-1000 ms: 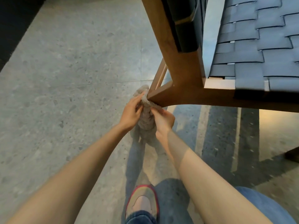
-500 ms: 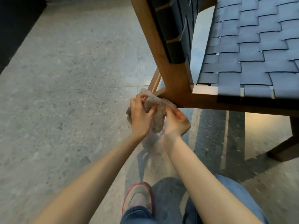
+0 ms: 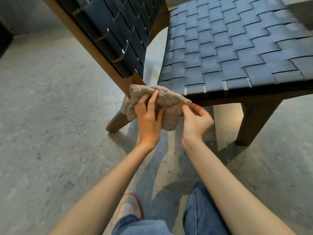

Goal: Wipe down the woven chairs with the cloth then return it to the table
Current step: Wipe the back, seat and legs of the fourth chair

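1. At the left of the frame we see the grey speckled floor (image 3: 50, 116), which fills all that side.
2. In the upper left to upper middle stands the backrest (image 3: 118, 39) of the woven chair (image 3: 108, 65). It has dark straps in a brown wooden frame and leans toward the upper left.
3. Below it, the rear leg (image 3: 118, 121) goes down slanted to the floor, left of the middle.
4. At the bottom, a little left of the middle, we see one shoe (image 3: 128, 211) with a red edge.
5. The left hand (image 3: 149, 119) is in the middle. It grips the cloth from the front, with the fingers curled over the fabric and one finger stretched up.
6. The beige cloth (image 3: 169, 100) is bunched in the middle of the frame, at the corner where the backrest meets the seat. We cannot tell whether it presses on the wood.
7. The right hand (image 3: 196, 119), just right of the middle, pinches the right edge of the cloth between thumb and forefinger. The other fingers are loosely bent.
8. Blue jeans (image 3: 203, 209) show at the bottom middle.
9. The woven seat (image 3: 237, 48) fills the upper right.
10. Under it, at the right, the front leg (image 3: 254, 122) stands on the floor.
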{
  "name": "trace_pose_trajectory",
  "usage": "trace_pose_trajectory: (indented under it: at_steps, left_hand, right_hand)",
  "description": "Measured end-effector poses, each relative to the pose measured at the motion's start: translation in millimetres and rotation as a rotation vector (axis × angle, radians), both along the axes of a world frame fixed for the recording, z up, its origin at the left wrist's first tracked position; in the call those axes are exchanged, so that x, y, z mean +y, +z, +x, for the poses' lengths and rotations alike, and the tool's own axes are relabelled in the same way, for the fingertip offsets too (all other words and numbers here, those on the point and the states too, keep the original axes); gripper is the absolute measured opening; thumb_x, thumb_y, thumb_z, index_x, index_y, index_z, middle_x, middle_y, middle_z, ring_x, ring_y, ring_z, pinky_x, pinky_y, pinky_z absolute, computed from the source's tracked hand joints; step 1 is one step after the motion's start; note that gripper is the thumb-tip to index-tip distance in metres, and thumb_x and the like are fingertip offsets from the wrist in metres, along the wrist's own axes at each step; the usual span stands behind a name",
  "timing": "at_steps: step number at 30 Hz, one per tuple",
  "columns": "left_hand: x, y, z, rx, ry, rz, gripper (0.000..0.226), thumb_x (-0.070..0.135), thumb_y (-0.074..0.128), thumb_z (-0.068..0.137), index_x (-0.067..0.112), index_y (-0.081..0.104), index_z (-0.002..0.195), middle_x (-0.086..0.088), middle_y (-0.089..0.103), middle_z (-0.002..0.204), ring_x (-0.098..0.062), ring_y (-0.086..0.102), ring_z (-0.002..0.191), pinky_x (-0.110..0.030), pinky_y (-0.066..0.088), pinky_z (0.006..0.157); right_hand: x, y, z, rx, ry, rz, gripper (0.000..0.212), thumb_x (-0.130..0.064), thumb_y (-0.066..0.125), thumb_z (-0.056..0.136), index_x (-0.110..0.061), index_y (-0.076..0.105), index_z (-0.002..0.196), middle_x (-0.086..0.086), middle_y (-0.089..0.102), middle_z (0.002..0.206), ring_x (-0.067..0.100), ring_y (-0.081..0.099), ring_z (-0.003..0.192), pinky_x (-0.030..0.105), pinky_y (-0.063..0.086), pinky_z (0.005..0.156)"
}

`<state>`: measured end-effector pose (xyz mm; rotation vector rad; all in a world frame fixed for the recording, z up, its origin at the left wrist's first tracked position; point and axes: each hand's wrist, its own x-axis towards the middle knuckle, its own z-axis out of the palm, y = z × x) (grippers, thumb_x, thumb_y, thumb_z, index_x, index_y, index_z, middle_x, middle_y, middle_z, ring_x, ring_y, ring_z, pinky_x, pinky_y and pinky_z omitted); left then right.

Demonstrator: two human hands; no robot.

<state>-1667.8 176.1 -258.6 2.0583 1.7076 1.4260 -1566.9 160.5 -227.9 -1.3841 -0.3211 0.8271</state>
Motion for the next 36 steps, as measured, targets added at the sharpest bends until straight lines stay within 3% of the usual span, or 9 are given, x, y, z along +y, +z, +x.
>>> trace_pose_trajectory:
  at_steps: [3, 5, 13, 18, 23, 25, 31, 34, 36]
  left_hand:
    - [5.8, 10.2, 14.4, 0.155, -0.096, 0.022, 0.052, 0.009, 0.064, 0.088, 0.008, 0.048, 0.137, -0.017, 0.044, 0.136, -0.022, 0.033, 0.126, -0.023, 0.020, 0.113]
    - [9.9, 19.3, 25.3, 0.224, -0.121, 0.053, 0.050, 0.007, 0.065, 0.086, 0.005, 0.051, 0.135, -0.019, 0.048, 0.132, -0.023, 0.033, 0.121, -0.021, 0.019, 0.110]
    - [14.8, 55.2, 85.6, 0.415, -0.327, 0.056, 0.052, 0.012, 0.065, 0.085, 0.009, 0.052, 0.135, -0.021, 0.051, 0.129, -0.031, 0.037, 0.117, -0.042, 0.033, 0.099]
    - [13.0, 76.7, 135.4, 0.434, -0.468, 0.059, 0.053, 0.015, 0.063, 0.087, 0.010, 0.049, 0.137, -0.021, 0.047, 0.130, -0.027, 0.031, 0.117, -0.044, 0.034, 0.100]
    - [11.0, 98.2, 192.3, 0.501, -0.559, 0.080, 0.053, 0.019, 0.060, 0.090, 0.009, 0.045, 0.140, -0.021, 0.045, 0.131, -0.035, 0.040, 0.118, -0.044, 0.033, 0.100]
    - [9.5, 104.4, 213.4, 0.518, -0.582, 0.092, 0.052, 0.023, 0.058, 0.092, 0.010, 0.044, 0.141, -0.019, 0.043, 0.132, -0.032, 0.038, 0.119, -0.041, 0.030, 0.101]
    - [5.8, 118.7, 257.4, 0.484, -0.623, 0.095, 0.052, 0.029, 0.053, 0.094, 0.012, 0.042, 0.141, -0.014, 0.041, 0.132, -0.026, 0.035, 0.119, -0.035, 0.027, 0.102]
    - [7.8, 119.5, 264.1, 0.490, -0.640, 0.101, 0.053, 0.029, 0.054, 0.093, 0.013, 0.042, 0.142, -0.014, 0.042, 0.131, -0.027, 0.037, 0.119, -0.034, 0.026, 0.101]
    - [9.8, 118.3, 263.2, 0.484, -0.651, 0.114, 0.053, 0.029, 0.055, 0.093, 0.012, 0.043, 0.141, -0.015, 0.043, 0.131, -0.028, 0.038, 0.118, -0.034, 0.026, 0.101]
  right_hand:
    - [-3.4, 5.7, 27.4, -0.076, -0.020, 0.013, 0.019, -0.014, 0.083, 0.071, -0.025, 0.067, 0.071, -0.007, 0.070, 0.073, 0.004, 0.066, 0.070, 0.018, 0.055, 0.064]
    - [-6.7, 8.8, 44.9, -0.125, -0.026, 0.019, 0.019, -0.016, 0.083, 0.072, -0.026, 0.067, 0.072, -0.007, 0.071, 0.076, 0.006, 0.067, 0.074, 0.019, 0.055, 0.067]
    - [-24.6, 28.5, 114.5, -0.238, -0.149, 0.079, 0.023, -0.014, 0.081, 0.074, -0.032, 0.066, 0.072, -0.014, 0.067, 0.071, -0.007, 0.063, 0.069, 0.010, 0.050, 0.061]
    - [-34.2, 40.6, 164.7, -0.261, -0.254, 0.103, 0.021, -0.012, 0.081, 0.073, -0.028, 0.068, 0.073, -0.020, 0.066, 0.062, -0.006, 0.065, 0.067, 0.010, 0.050, 0.060]
    - [-42.2, 53.1, 216.7, -0.305, -0.373, 0.101, 0.015, -0.013, 0.081, 0.074, -0.024, 0.070, 0.077, -0.010, 0.071, 0.076, 0.002, 0.068, 0.072, 0.015, 0.054, 0.065]
    - [-43.0, 60.1, 238.0, -0.325, -0.418, 0.119, 0.015, -0.014, 0.082, 0.073, -0.023, 0.069, 0.074, -0.005, 0.071, 0.075, 0.003, 0.066, 0.069, 0.017, 0.053, 0.066]
    - [-42.8, 80.4, 277.9, -0.389, -0.501, 0.150, 0.022, -0.013, 0.082, 0.070, -0.026, 0.065, 0.066, -0.010, 0.066, 0.064, -0.004, 0.059, 0.057, 0.018, 0.051, 0.064]
    - [-40.8, 83.3, 281.7, -0.504, -0.548, 0.156, 0.013, -0.013, 0.080, 0.072, -0.020, 0.068, 0.073, 0.000, 0.068, 0.074, 0.000, 0.060, 0.062, 0.020, 0.052, 0.066]
    - [-38.8, 82.8, 278.9, -0.657, -0.535, 0.191, 0.009, -0.013, 0.076, 0.077, -0.011, 0.071, 0.084, 0.004, 0.065, 0.090, 0.008, 0.064, 0.077, 0.020, 0.053, 0.074]
